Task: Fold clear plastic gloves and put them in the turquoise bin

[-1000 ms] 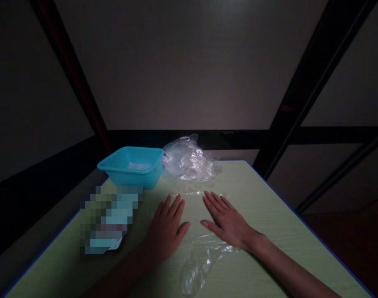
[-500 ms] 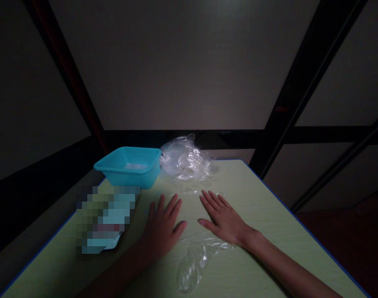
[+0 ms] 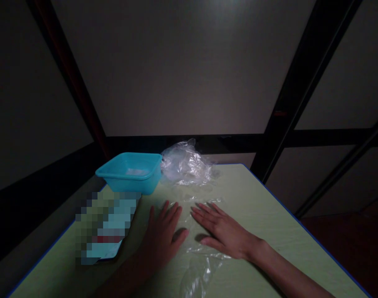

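A thin, clear plastic piece (image 3: 196, 275) lies spread on the table, wrinkled at its near end; whether it is a bag or a glove I cannot tell. My left hand (image 3: 162, 234) rests palm down at its left side, fingers stretched out and thumb apart. On the right side of the plastic, my right hand (image 3: 224, 231) also lies flat with its fingers extended. Neither hand grips anything. Beyond them sits a crumpled heap of clear plastic (image 3: 187, 163).
A blue plastic basin (image 3: 145, 184) stands at the back left, with something pale inside. Nearer, a flat object (image 3: 117, 227) is blurred by pixelation. The pale green table (image 3: 257, 198) has a blue edge and meets a panelled wall (image 3: 182, 82) behind.
My right hand has slid a little to the left across the plastic, closer to my left hand. The whole scene sits slightly lower in view.
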Demonstrator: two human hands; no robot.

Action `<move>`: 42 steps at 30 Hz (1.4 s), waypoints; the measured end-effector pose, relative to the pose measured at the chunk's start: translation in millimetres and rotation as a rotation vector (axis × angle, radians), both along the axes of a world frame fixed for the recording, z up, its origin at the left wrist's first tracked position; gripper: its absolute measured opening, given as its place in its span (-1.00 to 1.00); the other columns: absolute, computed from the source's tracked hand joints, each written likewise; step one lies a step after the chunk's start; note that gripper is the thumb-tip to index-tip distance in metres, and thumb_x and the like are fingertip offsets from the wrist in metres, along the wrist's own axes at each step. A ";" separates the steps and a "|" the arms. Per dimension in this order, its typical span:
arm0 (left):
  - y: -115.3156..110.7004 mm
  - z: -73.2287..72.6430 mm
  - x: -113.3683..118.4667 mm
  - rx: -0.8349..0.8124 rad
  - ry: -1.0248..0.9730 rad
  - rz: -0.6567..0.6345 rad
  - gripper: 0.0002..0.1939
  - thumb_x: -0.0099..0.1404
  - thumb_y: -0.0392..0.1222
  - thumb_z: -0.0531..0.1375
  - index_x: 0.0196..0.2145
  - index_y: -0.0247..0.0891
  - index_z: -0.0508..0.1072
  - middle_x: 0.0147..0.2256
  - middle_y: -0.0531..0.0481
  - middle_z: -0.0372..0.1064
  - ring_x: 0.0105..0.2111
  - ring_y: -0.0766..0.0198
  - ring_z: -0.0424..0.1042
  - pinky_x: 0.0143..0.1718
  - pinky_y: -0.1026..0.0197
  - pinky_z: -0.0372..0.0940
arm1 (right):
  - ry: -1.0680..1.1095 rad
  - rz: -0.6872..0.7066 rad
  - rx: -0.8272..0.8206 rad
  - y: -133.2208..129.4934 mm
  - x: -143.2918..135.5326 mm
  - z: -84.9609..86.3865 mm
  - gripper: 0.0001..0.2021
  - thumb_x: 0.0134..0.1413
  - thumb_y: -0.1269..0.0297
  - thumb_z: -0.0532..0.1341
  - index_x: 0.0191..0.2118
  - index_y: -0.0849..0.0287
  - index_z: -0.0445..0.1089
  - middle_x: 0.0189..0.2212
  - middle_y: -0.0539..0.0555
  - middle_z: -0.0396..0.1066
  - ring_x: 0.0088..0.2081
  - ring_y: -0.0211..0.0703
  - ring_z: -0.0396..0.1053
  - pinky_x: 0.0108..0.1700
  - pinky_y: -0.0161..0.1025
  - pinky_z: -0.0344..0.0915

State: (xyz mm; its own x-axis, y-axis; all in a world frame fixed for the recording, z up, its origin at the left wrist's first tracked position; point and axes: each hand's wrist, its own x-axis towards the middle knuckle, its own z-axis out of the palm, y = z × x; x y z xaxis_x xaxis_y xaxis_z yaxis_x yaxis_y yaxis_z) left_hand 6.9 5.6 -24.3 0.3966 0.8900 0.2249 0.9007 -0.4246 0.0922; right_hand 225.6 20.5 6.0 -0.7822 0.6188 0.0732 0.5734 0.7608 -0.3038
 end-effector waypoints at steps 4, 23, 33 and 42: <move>1.0 -2.2 -3.1 0.141 -0.116 -0.016 -0.63 0.25 -0.22 0.04 0.02 -0.27 0.29 -0.01 -0.19 0.37 0.05 -0.08 0.25 0.10 -0.38 -0.14 | 0.008 0.112 -0.017 -4.5 -1.1 3.0 -0.41 0.22 0.02 0.00 0.24 0.30 0.03 0.23 0.23 0.01 0.28 -0.03 -0.18 0.28 -0.02 -0.24; 37.0 0.5 -31.5 -0.002 -0.382 0.202 -0.80 0.07 -0.36 0.09 -0.30 -0.29 0.37 -0.38 -0.03 0.37 -0.35 0.16 0.39 -0.30 0.15 0.29 | 0.037 0.225 0.070 -12.8 -9.1 -3.1 -0.51 0.22 0.09 0.03 0.16 0.29 0.17 0.12 0.21 0.23 0.15 -0.03 0.13 0.18 -0.07 0.06; 32.1 23.7 -18.9 0.010 -0.572 0.152 -0.94 0.05 -0.29 0.03 -0.53 -0.21 0.26 -0.48 0.04 0.34 -0.40 0.21 0.38 -0.30 0.18 0.29 | 0.003 0.185 0.063 -15.0 -10.9 1.8 -0.53 0.22 0.10 0.03 0.14 0.27 0.21 0.13 0.19 0.23 0.13 -0.02 0.16 0.16 -0.09 0.08; 12.3 39.0 -8.4 -0.015 -0.624 -0.054 -0.88 0.05 -0.38 0.00 -0.50 -0.21 0.28 -0.43 0.02 0.41 -0.35 0.22 0.41 -0.26 0.19 0.29 | -0.022 0.111 0.090 -15.3 -11.4 4.6 -0.56 0.24 0.09 0.00 0.12 0.23 0.23 0.11 0.17 0.25 0.10 -0.01 0.20 0.13 -0.06 0.13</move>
State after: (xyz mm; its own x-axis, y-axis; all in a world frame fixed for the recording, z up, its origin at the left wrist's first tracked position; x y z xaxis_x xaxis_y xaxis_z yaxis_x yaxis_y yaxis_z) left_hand -1.5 17.9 14.7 0.2388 0.8773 0.4163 0.6523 -0.4625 0.6005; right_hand 214.2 5.2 10.5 -0.8474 0.5203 0.1060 0.4903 0.8434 -0.2199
